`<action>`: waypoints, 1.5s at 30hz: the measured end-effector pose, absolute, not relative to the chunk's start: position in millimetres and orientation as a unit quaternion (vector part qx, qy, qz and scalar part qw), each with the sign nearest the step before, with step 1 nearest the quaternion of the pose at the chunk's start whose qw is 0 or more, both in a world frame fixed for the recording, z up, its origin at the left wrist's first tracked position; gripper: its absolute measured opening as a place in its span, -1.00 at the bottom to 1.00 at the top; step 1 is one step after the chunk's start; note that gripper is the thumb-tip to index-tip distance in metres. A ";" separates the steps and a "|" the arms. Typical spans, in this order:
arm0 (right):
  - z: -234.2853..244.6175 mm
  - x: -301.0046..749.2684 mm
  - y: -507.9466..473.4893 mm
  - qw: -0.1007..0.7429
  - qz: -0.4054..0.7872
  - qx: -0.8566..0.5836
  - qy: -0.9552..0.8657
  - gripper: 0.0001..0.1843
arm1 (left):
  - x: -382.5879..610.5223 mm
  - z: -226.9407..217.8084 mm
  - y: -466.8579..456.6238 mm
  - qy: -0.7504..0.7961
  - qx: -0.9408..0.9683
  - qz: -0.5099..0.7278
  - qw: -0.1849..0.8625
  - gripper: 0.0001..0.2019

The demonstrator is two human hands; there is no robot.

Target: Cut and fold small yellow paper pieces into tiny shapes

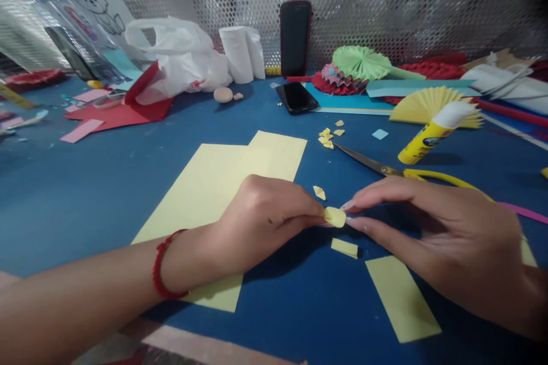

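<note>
Between the fingertips of both hands is a small piece of yellow paper with a rounded end. My left hand, with a red bracelet at the wrist, pinches its left side. The thumb and index finger of my right hand close on its right edge. A small folded yellow scrap lies just above it, and a folded yellow strip just below. Under my left forearm lie large yellow sheets. A yellow paper rectangle rests beside my right hand. Scissors with yellow handles lie behind that hand.
A glue stick leans to the right behind the scissors. Small yellow scraps lie near the blade tips. At the back are a phone propped upright, another phone lying flat, a green paper fan and a white plastic bag.
</note>
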State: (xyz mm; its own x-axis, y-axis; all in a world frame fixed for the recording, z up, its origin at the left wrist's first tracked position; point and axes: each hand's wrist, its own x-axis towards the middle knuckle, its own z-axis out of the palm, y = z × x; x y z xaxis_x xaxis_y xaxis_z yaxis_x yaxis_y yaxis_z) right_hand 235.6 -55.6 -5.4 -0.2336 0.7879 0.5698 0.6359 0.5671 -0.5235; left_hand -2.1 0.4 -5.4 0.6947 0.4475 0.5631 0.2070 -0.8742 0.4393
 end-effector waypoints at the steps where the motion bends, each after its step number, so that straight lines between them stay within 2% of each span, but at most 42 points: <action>1: -5.3 235.8 -55.5 0.419 0.093 -0.457 -0.779 -0.89 | -2.2 -5.5 0.4 0.179 0.904 0.346 0.175 -0.92; 11: -6.6 234.2 -55.1 0.422 0.094 -0.441 -0.786 -0.89 | -4.1 -6.0 -1.3 0.159 0.917 0.336 0.144 -0.87; 20: -3.5 233.9 -53.8 0.422 0.099 -0.393 -0.811 -0.76 | -3.9 -5.2 -3.3 0.177 0.923 0.319 0.125 -0.86; 29: -4.9 233.9 -56.2 0.428 0.076 -0.420 -0.796 -0.80 | -3.9 -5.6 -4.7 0.185 0.918 0.320 0.144 -0.91; 45: -5.1 235.6 -55.4 0.437 0.054 -0.423 -0.792 -0.80 | -4.8 -2.8 -6.0 0.173 0.925 0.312 0.130 -0.83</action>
State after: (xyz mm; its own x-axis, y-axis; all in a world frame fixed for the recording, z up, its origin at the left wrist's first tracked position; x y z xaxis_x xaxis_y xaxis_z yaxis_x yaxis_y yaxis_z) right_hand 235.6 -55.4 -5.1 -0.2608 0.7169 0.6465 0.6234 0.6364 -0.4542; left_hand -4.8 -6.0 -2.8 0.7455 0.4011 0.5324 0.2393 -0.9065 0.3479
